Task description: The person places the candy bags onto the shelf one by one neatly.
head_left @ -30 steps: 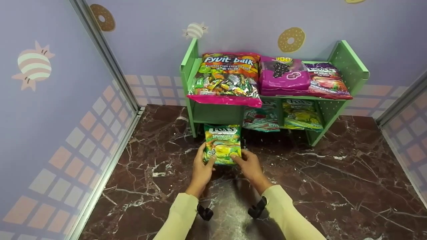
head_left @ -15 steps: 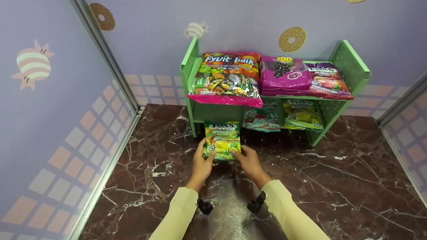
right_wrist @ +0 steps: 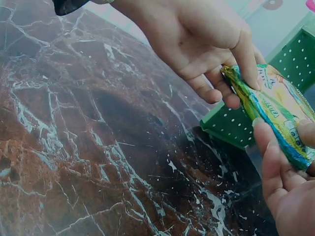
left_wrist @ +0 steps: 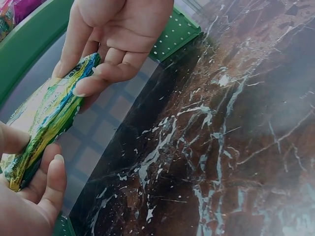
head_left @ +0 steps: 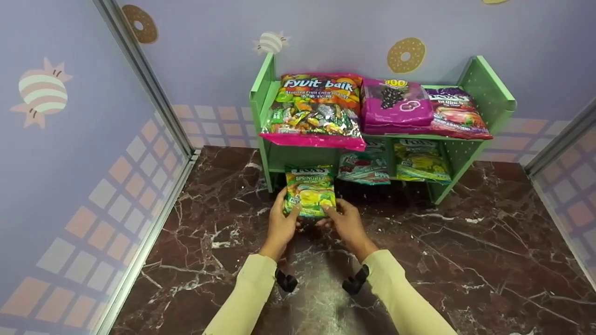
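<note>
Both hands hold a green and yellow Fox's Spring Tea candy bag (head_left: 309,190) by its near end. My left hand (head_left: 281,228) grips the left side, thumb on the front. On the right side, my right hand (head_left: 349,229) pinches the bag with its thumb on top and fingers beneath. In the head view the bag's far edge overlaps the front of the green shelf's (head_left: 305,157) lower left compartment. The wrist views show the bag (left_wrist: 49,113) edge-on, raised off the marble surface, with fingers of both hands curled under it.
On the upper tier lie a Fyuit baik bag (head_left: 319,107), a purple grape candy bag (head_left: 396,107) and a Fox's Berries bag (head_left: 458,111). Below are a teal candy bag (head_left: 364,166) and a yellow-green Fox's bag (head_left: 421,160). Walls (head_left: 93,139) enclose the marble surface (head_left: 209,260).
Both hands have carried the Spring Tea candy bag a little forward, bringing its far edge closer over the lower left compartment. Bags on the shelf stay put.
</note>
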Available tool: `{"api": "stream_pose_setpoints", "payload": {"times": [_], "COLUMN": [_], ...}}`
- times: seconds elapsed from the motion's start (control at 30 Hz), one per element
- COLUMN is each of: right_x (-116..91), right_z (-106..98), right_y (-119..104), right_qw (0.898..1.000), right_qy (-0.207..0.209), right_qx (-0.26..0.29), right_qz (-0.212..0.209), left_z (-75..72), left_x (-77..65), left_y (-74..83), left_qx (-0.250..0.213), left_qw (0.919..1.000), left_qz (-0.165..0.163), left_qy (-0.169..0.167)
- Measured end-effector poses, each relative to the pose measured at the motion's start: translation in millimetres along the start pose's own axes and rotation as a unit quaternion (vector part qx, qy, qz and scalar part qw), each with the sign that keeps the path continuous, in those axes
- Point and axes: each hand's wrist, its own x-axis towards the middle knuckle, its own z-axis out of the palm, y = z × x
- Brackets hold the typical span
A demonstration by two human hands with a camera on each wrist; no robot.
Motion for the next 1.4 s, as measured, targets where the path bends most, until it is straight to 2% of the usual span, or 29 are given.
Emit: {"api": "stream_pose_setpoints", "payload": {"times": [0.1,0.27,0.43,0.57,0.83,0.97,1.2,1.4], "right_x": [0.1,-1.8,-3.8,-4.4,-4.6,-0.6,1.2,0.3], "right_z": [-1.3,-0.8,1.3,3.1,4.1,3.2,3.0,4.3], "right_y": [2.3,7.7,10.5,9.0,2.0,3.3,0.1,0.1], "right_qw": [1.0,1.0,0.999,0.997,0.998,0.998,0.999,0.998], "right_qy": [0.009,-0.004,-0.012,-0.001,0.021,0.034,0.033,0.04], "right_qx": [0.006,0.008,-0.036,-0.069,-0.058,-0.054,-0.024,-0.034], "right_qz": [-0.008,-0.015,-0.032,-0.027,-0.034,-0.026,-0.022,-0.024], "left_z": [0.4,-2.8,-7.6,-10.0,-12.9,-14.5,-14.7,-12.3], "left_x": [3.7,7.5,11.2,14.7,18.6,19.6,20.6,19.9], "left_y": [1.5,1.6,1.5,1.5,4.3,4.9,1.4,-1.4], "left_qx": [-0.006,-0.011,-0.017,-0.019,-0.023,-0.038,-0.08,-0.097], "left_qw": [1.0,0.9999,0.9996,0.9994,0.9991,0.9985,0.9938,0.9923], "left_qz": [-0.002,-0.011,-0.019,-0.021,-0.017,-0.002,0.043,0.058], "left_qy": [-0.002,0.002,-0.009,-0.02,-0.03,-0.04,-0.064,-0.05]}}
